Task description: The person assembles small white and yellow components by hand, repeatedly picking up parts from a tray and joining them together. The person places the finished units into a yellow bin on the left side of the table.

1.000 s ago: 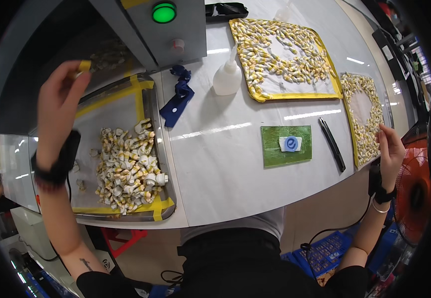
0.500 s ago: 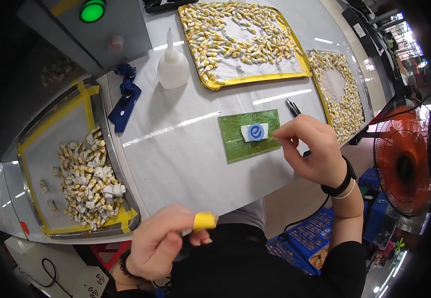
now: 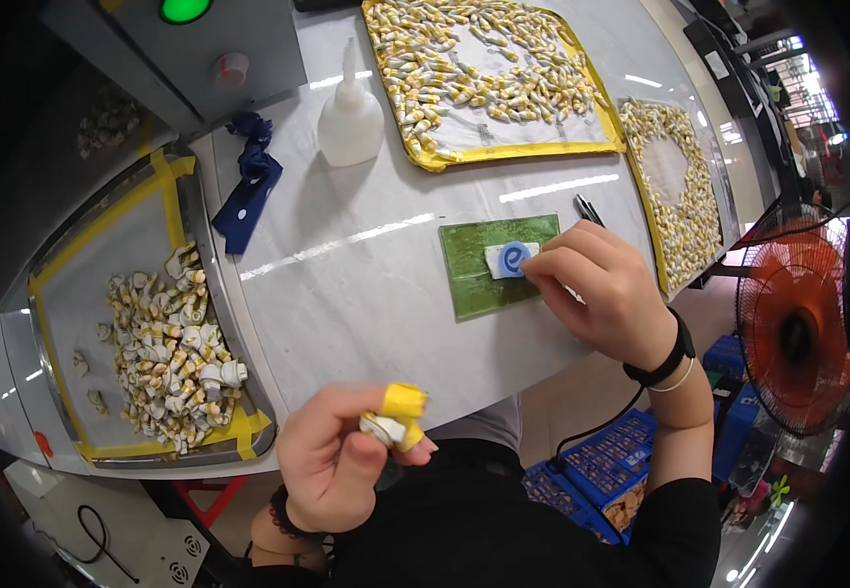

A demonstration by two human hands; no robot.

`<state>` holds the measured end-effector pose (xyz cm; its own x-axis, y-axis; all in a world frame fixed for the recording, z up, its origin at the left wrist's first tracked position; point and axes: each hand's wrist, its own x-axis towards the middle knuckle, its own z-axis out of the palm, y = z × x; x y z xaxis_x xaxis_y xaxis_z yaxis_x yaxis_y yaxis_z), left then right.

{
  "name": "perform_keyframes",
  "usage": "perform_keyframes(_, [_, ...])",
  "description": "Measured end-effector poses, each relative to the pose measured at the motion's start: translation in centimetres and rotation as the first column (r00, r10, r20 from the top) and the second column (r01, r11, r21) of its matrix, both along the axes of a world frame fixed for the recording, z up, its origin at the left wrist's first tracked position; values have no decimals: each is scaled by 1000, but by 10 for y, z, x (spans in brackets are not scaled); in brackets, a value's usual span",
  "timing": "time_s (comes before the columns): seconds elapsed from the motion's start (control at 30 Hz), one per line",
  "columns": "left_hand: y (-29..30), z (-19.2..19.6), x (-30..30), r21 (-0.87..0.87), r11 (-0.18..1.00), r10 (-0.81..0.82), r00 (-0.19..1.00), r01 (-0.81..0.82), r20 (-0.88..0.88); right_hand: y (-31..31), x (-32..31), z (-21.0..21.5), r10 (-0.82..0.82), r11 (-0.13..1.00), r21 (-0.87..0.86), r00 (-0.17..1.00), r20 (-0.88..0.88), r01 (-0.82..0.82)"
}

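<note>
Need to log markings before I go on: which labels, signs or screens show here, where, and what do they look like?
White label: small rounded rectangle with a blue round mark, on the green mat, at the right hand fingers.
Green indicator light: round, lit, on the grey machine housing, top left.
No screens visible.

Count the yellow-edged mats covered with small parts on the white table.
2. One large yellow-edged mat lies at the table's far middle, beyond the green rectangular pad. A second yellow-edged mat lies at the right edge, past the right hand; more could be outside the view.
</note>
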<state>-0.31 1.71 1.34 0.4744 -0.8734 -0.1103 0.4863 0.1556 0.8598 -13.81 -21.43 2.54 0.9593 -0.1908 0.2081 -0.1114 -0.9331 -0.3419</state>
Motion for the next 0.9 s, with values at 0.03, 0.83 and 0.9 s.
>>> perform_keyframes(0.03, [-1, 0, 0, 15, 1000, -14, 999, 14, -35, 2, 0, -1, -5, 1000, 9, 1000, 1, 5])
perform_keyframes(0.83, [-20, -19, 6, -207, 899, -426, 658, 386, -621, 41, 26, 26, 198, 878, 308, 864, 462, -366])
perform_keyframes(0.9, [-20, -19, 7, -222, 883, -451, 617, 414, -644, 41, 30, 25, 234, 894, 233, 842, 486, -383])
